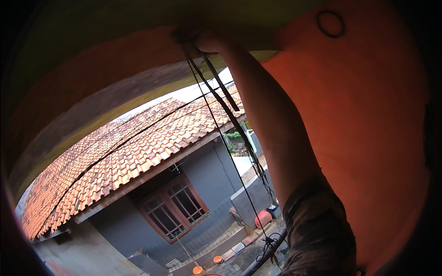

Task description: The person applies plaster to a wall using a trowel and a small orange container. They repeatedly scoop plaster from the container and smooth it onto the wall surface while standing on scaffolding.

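Observation:
My right arm reaches up from the lower right to the underside of the painted overhang. My right hand is high at the top center, its shadowed fingers closed around the tops of several dark hanging cables. The cables hang down past my forearm, some thick, some thin, and one thin line runs down to a tangle of black wire at a dark pole. Exactly how the fingers sit on them is too dark to see. My left hand is not in view.
An orange wall with a black ring shape fills the right. Below stand a tiled-roof house with a barred window, overhead wires crossing it, a low wall, a reddish container and small orange vessels.

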A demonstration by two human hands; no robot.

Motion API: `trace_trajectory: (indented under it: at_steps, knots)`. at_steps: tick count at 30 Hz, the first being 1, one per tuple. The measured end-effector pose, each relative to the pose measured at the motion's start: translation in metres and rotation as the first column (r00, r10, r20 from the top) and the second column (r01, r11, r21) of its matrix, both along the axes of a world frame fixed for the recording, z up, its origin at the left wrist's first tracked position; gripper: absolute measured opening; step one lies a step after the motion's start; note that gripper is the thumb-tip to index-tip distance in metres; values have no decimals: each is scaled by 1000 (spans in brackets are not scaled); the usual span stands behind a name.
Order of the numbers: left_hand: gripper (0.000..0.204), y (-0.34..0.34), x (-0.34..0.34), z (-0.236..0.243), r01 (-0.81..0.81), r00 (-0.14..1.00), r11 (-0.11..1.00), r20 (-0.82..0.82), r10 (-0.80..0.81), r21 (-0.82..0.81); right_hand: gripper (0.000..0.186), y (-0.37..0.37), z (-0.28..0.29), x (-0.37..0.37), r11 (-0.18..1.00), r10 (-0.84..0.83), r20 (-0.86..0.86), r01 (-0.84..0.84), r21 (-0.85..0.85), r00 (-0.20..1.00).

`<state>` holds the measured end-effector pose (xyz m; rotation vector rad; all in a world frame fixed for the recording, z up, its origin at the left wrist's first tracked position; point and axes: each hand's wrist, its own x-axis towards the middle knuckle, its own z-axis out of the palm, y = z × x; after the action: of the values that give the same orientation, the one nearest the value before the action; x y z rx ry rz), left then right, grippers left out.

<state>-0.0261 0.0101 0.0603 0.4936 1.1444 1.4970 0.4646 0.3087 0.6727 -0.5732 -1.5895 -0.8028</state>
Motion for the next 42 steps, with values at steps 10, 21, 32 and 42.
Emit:
trace_trajectory:
  at_steps: [10,21,32,42]
  knots:
    - [9,4,14,20,9,999,1000,-41,-9,-7,28,21,27,-9,999,-27,-280,15,-43,960]
    - [23,5,-1,4,161,981,987,102,-163,29,28,34,-5,-5,1000,-12,-354,14,4,935]
    - [29,1,37,42,258,936,961,218,-275,103,32,48,-2,-50,901,400,-206,-341,269,893]
    - [24,-4,-11,-30,137,986,972,-123,-115,191,31,45,-14,-43,896,414,-219,-352,272,884]
